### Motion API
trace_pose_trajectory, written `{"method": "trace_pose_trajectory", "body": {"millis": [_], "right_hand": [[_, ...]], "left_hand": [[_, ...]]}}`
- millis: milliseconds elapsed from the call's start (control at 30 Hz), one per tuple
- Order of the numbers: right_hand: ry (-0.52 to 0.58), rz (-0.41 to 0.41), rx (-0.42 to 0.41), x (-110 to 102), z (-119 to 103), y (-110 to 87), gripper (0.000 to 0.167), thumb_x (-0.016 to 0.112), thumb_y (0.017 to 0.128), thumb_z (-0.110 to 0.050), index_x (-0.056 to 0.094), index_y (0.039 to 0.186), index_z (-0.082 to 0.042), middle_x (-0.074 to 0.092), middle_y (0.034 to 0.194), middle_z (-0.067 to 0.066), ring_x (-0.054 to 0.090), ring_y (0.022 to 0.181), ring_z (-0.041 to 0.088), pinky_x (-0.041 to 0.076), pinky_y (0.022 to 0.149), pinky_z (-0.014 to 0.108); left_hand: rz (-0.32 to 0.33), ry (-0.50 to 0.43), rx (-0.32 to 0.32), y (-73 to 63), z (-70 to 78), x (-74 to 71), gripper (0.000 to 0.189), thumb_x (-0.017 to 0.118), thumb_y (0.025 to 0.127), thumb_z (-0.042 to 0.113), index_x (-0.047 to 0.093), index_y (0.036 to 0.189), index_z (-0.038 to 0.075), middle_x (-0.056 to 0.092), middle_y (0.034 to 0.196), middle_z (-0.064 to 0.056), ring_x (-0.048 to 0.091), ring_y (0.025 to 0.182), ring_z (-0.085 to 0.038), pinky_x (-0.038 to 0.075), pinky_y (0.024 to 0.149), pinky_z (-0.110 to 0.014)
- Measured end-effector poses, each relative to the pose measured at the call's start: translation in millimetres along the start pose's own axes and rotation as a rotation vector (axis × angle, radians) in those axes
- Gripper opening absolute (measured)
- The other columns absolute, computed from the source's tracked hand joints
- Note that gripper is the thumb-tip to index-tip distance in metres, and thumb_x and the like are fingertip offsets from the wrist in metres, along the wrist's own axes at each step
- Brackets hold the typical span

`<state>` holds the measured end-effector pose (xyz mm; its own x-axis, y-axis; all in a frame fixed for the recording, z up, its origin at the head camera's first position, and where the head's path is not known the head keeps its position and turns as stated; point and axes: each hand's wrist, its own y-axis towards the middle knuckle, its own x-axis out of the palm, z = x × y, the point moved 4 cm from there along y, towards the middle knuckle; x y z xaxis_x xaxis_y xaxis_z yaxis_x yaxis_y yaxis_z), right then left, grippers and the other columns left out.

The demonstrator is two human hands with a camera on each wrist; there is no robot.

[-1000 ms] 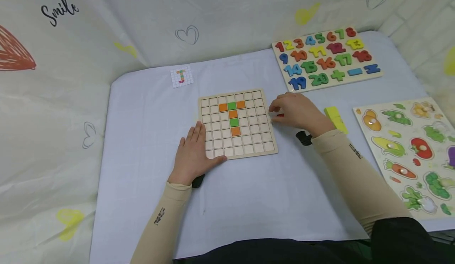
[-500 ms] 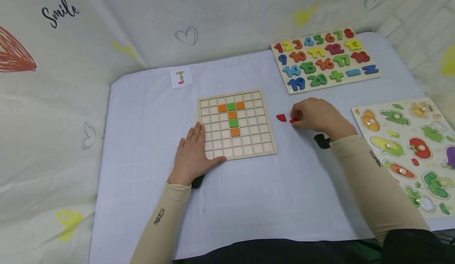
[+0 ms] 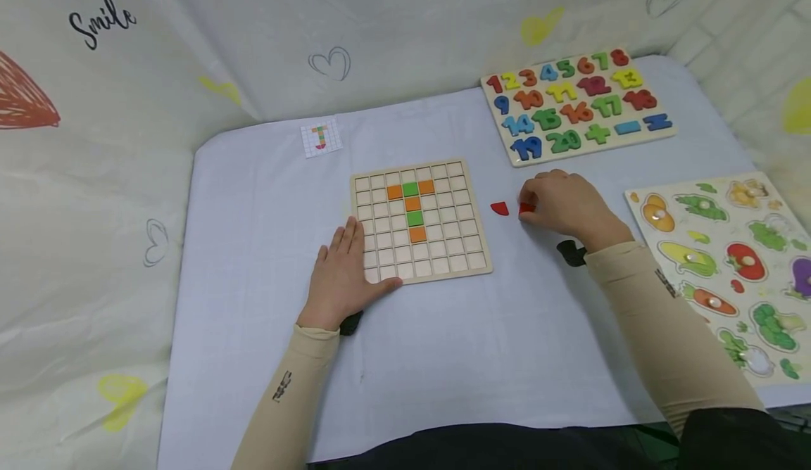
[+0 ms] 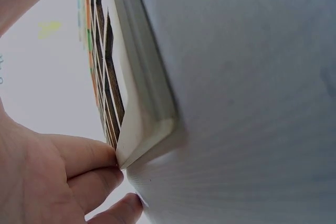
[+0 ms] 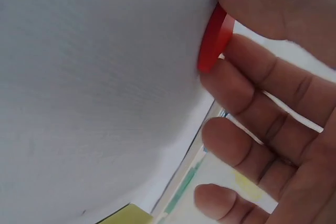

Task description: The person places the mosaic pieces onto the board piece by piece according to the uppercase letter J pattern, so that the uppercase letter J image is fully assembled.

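A wooden grid board (image 3: pixel 443 234) lies mid-table, with orange and green square tiles (image 3: pixel 414 219) set in a T shape. My left hand (image 3: pixel 340 273) rests at its near left corner, fingers straight along the side and thumb on the front edge. To the right of the board, my right hand (image 3: pixel 567 206) pinches a red quarter-round tile (image 5: pixel 215 40) between thumb and fingertips, low over the cloth. A second red quarter-round tile (image 3: pixel 500 208) lies between that hand and the board.
A small pattern card (image 3: pixel 321 138) lies behind the board. At the back right is a number puzzle (image 3: pixel 573 148); a vegetable puzzle (image 3: pixel 693 224) lies on the right, partly under my right arm. In the right wrist view a yellow block (image 5: pixel 128 215) shows at the bottom.
My right hand has moved right, away from the board's edge, uncovering one red tile, and now pinches the other. The left hand stays at the corner.
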<state>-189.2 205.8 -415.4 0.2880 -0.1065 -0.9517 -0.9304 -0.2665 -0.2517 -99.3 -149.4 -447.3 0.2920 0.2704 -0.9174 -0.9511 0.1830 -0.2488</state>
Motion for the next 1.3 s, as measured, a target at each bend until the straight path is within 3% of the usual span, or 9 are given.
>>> {"method": "trace_pose_trajectory", "body": {"millis": [500, 933, 1300], "right_hand": [[0.040, 0.032, -0.129, 4, -21, 4.0, 0.023, 0.082, 0.083, -0.025, 0.076, 0.100, -0.011, 0.074, 0.094, 0.004, 0.061, 0.094, 0.026, 0.051, 0.088, 0.050], [0.075, 0.049, -0.260, 13, -82, 13.8, 0.018, 0.082, 0.082, -0.028, 0.076, 0.094, -0.016, 0.072, 0.092, 0.000, 0.058, 0.092, 0.023, 0.049, 0.088, 0.045], [0.061, 0.038, -0.382, 24, -131, 10.4, 0.015, 0.081, 0.084, -0.027, 0.077, 0.096, -0.019, 0.071, 0.089, -0.003, 0.057, 0.089, 0.020, 0.049, 0.085, 0.043]], "left_hand": [[0.000, -0.007, 0.002, 0.4, 0.6, -0.7, 0.126, 0.071, 0.081, 0.074, 0.014, 0.166, 0.001, 0.010, 0.176, -0.014, 0.017, 0.163, -0.037, 0.026, 0.125, -0.065], [0.007, -0.001, 0.007, 0.9, -0.7, -0.4, 0.126, 0.071, 0.081, 0.075, 0.015, 0.166, 0.001, 0.010, 0.176, -0.014, 0.019, 0.162, -0.038, 0.027, 0.125, -0.065], [0.002, 0.003, 0.001, 0.8, -0.6, -1.1, 0.126, 0.070, 0.081, 0.076, 0.015, 0.166, 0.002, 0.011, 0.176, -0.014, 0.020, 0.162, -0.037, 0.028, 0.125, -0.065]]}}
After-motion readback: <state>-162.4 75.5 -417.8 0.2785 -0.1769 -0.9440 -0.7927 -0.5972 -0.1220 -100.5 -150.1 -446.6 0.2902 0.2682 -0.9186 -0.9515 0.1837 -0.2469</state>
